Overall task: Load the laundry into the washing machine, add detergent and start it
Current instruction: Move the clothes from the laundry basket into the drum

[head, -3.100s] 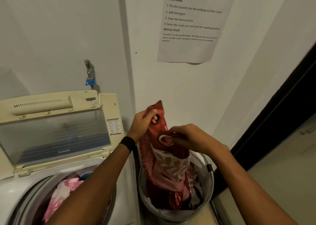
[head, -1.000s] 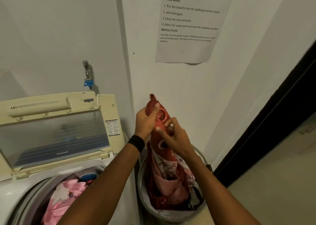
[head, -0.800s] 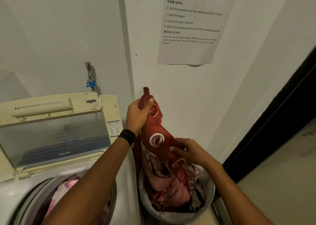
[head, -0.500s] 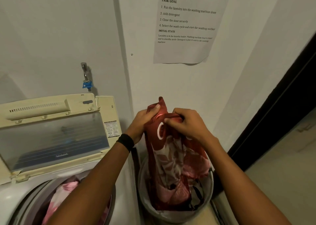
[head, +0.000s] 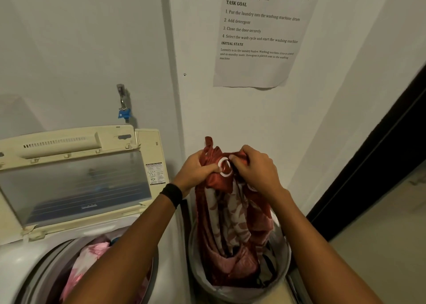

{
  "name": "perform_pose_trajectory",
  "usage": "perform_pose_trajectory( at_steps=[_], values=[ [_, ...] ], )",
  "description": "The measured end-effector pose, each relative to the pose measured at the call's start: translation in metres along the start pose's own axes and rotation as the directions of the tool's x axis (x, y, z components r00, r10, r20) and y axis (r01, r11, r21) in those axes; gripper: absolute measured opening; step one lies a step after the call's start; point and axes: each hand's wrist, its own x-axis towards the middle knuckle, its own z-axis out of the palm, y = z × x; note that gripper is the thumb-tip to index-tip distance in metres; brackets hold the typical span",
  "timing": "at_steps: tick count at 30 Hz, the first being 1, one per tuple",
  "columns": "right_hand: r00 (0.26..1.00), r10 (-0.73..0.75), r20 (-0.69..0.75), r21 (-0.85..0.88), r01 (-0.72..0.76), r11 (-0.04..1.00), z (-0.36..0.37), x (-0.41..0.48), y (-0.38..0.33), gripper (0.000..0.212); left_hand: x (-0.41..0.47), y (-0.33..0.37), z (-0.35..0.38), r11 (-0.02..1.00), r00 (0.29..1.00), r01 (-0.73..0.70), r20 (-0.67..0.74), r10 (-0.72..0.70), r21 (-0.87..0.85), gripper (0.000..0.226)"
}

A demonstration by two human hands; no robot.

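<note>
Fingers of the left hand (head: 196,172) are curled round the gathered top of a red curtain (head: 230,223), at a white eyelet ring. The right hand (head: 255,170) pinches the same bunch just beside it. The curtain hangs down into the laundry basket (head: 285,257), next to the washing machine (head: 20,262), whose lid (head: 76,183) stands open over pink laundry (head: 85,264). A moment ago the right hand was lower on the cloth; now it is up by the left. The wall sheet (head: 260,70) reads "TASK GOAL", "2 Add detergent", "3 Close the door securely", "INITIAL STATE".
</note>
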Motion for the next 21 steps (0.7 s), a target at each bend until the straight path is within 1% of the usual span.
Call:
perform_pose_trajectory(
  at_steps=[1, 2, 3, 4, 5, 6, 7, 8, 9, 10, 11, 12, 13, 15, 16, 18, 19, 21],
  values=[
    [0.997, 0.006, 0.076, -0.010, -0.005, 1.000, -0.005, 0.000, 0.008, 0.042, 0.001, -0.001, -0.003, 1.000, 1.000, 0.004, -0.031, -0.004, -0.003, 0.033],
    [0.983, 0.020, 0.185, -0.032, -0.015, 0.999, -0.011, 0.000, 0.017, 0.048, 0.003, -0.001, -0.006, 1.000, 0.998, 0.009, -0.067, -0.009, -0.004, 0.032],
    [0.950, 0.048, 0.308, -0.054, -0.033, 0.998, -0.018, 0.000, 0.026, 0.051, 0.005, -0.001, -0.009, 1.000, 0.995, 0.012, -0.103, -0.012, 0.002, 0.031],
    [0.904, 0.078, 0.420, -0.078, -0.049, 0.996, -0.023, 0.000, 0.034, 0.050, 0.007, -0.001, -0.011, 1.000, 0.991, 0.017, -0.136, -0.016, 0.009, 0.030],
    [0.861, 0.097, 0.500, -0.105, -0.050, 0.993, -0.028, -0.001, 0.042, 0.045, 0.008, -0.001, -0.013, 0.999, 0.987, 0.021, -0.159, -0.017, 0.025, 0.029],
    [0.841, 0.107, 0.531, -0.129, -0.045, 0.991, -0.032, -0.001, 0.049, 0.037, 0.010, -0.002, -0.012, 0.999, 0.985, 0.020, -0.175, -0.011, 0.049, 0.028],
    [0.853, 0.111, 0.511, -0.136, -0.047, 0.990, -0.035, -0.001, 0.053, 0.030, 0.010, -0.003, -0.010, 0.996, 0.981, 0.012, -0.192, 0.004, 0.084, 0.026],
    [0.888, 0.109, 0.446, -0.116, -0.063, 0.991, -0.039, -0.001, 0.052, 0.026, 0.011, -0.004, -0.008, 0.993, 0.976, 0.002, -0.215, 0.024, 0.120, 0.022],
    [0.935, 0.109, 0.337, -0.058, -0.095, 0.994, -0.041, -0.001, 0.049, 0.028, 0.011, -0.006, -0.004, 0.988, 0.968, -0.010, -0.245, 0.049, 0.156, 0.017],
    [0.973, 0.122, 0.198, 0.026, -0.130, 0.991, -0.041, 0.000, 0.044, 0.032, 0.010, -0.006, 0.000, 0.981, 0.957, -0.022, -0.280, 0.077, 0.194, 0.015],
    [0.987, 0.150, 0.058, 0.117, -0.156, 0.981, -0.040, 0.000, 0.037, 0.036, 0.011, -0.006, 0.003, 0.973, 0.947, -0.038, -0.303, 0.107, 0.226, 0.015],
    [0.982, 0.181, -0.052, 0.199, -0.168, 0.966, -0.038, 0.000, 0.029, 0.039, 0.012, -0.006, 0.007, 0.970, 0.942, -0.055, -0.309, 0.129, 0.237, 0.016],
    [0.970, 0.212, -0.118, 0.265, -0.175, 0.948, -0.034, 0.000, 0.019, 0.039, 0.012, -0.005, 0.012, 0.971, 0.944, -0.077, -0.296, 0.144, 0.226, 0.016],
    [0.949, 0.271, -0.161, 0.381, -0.193, 0.904, -0.020, 0.000, -0.001, 0.038, 0.011, 0.001, 0.024, 0.981, 0.955, -0.116, -0.254, 0.154, 0.158, 0.015],
    [0.946, 0.286, -0.154, 0.439, -0.194, 0.877, -0.011, -0.001, -0.009, 0.036, 0.010, 0.002, 0.031, 0.983, 0.957, -0.129, -0.243, 0.159, 0.133, 0.015],
    [0.958, 0.266, -0.110, 0.543, -0.166, 0.823, 0.005, -0.004, -0.020, 0.032, 0.008, 0.003, 0.041, 0.984, 0.958, -0.126, -0.244, 0.154, 0.124, 0.015],
    [0.966, 0.244, -0.091, 0.582, -0.147, 0.799, 0.010, -0.005, -0.022, 0.030, 0.008, 0.003, 0.042, 0.991, 0.961, -0.098, -0.249, 0.117, 0.087, 0.016],
    [0.979, 0.197, -0.055, 0.623, -0.121, 0.773, 0.015, -0.007, -0.018, 0.024, 0.007, 0.002, 0.039, 0.995, 0.977, -0.005, -0.212, -0.017, -0.103, 0.020]
  ],
)
